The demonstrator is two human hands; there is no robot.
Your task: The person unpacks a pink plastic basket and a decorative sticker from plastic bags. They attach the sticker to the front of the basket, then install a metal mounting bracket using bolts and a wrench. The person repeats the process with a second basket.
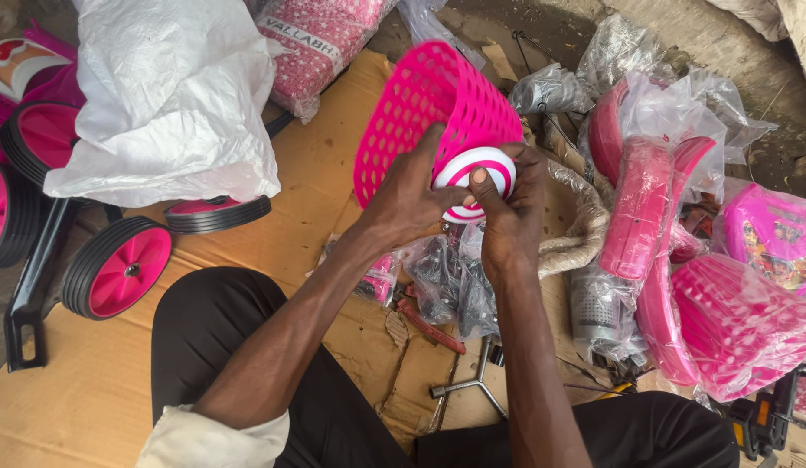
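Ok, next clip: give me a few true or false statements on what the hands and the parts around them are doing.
1. Both hands, left hand and right hand, are on the pink basket. True.
2. The round badge under the fingers is solid black. False: it is white with pink rings.
3. A small wheel with a pink hub lies on the cardboard. True.
4. The pink parts beside the right hand lie bare. False: they are wrapped in clear plastic.
5. The basket has solid walls. False: its walls are perforated mesh.

- We see a white woven sack [173, 95], upper left.
- A pink patterned bag [320, 39], top centre.
- Clear plastic bags [672, 217] wrapping pink parts, right.
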